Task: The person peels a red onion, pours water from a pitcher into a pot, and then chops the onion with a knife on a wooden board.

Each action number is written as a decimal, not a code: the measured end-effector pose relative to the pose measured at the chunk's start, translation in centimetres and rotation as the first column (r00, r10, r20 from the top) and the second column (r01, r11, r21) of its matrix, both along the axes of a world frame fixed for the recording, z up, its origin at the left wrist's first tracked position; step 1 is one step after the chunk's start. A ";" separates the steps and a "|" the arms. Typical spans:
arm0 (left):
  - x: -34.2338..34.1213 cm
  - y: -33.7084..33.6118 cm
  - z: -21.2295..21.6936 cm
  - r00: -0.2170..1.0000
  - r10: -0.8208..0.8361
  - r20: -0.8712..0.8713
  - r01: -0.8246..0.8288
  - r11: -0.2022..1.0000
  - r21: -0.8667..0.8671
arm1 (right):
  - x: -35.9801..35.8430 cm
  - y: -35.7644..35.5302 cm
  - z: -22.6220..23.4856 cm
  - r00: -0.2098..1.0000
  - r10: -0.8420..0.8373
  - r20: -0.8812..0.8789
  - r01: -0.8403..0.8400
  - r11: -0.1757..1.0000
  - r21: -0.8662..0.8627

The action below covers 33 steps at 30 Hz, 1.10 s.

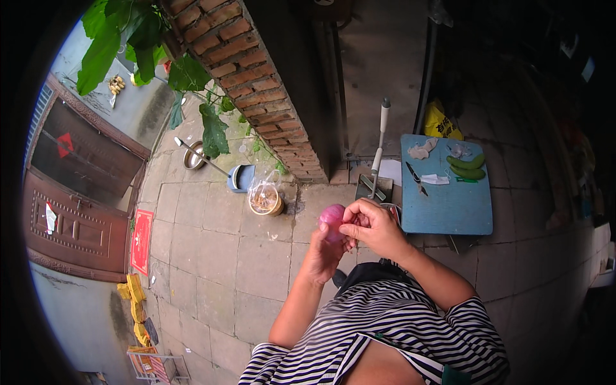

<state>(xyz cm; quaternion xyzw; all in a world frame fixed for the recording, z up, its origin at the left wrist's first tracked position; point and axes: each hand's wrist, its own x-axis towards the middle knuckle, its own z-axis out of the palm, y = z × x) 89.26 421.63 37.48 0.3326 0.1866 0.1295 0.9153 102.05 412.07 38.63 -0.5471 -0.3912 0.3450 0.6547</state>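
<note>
Cradling the onion [332, 218], the left hand [326, 255] is curling round it, and the right hand [380, 230] is pinching tightly at its skin!

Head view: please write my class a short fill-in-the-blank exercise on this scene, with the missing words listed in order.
1. The left hand and right hand are both at a round pink object, and the blue tabletop lies off to the person's ____.
2. The long vegetables on the tabletop are coloured ____.
3. The person's shirt has a dark-and-white pattern of ____.
4. The pillar is built of ____.

Missing words: right; green; stripes; bricks.
</note>
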 end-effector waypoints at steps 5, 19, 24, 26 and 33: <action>-0.2 0.4 -1.2 0.999 -0.043 0.001 0.043 0.999 -0.016 | 0.7 0.2 -0.4 0.966 0.000 0.259 -0.010 0.999 0.037; 0.0 0.8 -1.9 0.999 -0.036 -0.032 0.035 0.999 -0.028 | 0.3 0.6 0.2 0.888 -0.076 0.454 0.040 0.995 0.088; 0.0 0.9 -0.4 0.990 -0.099 0.105 0.118 0.972 -0.203 | 2.0 -0.7 -1.3 0.994 -0.052 -0.091 0.051 0.999 -0.014; -0.2 1.2 -0.7 0.985 -0.102 0.136 0.127 0.973 -0.190 | 3.1 -1.3 -1.8 0.995 -0.082 -0.053 0.079 0.995 -0.056; -0.2 1.1 -0.8 0.999 -0.044 0.027 0.043 0.998 0.041 | 6.4 -2.7 -4.6 0.789 -0.041 0.613 0.302 0.895 -0.328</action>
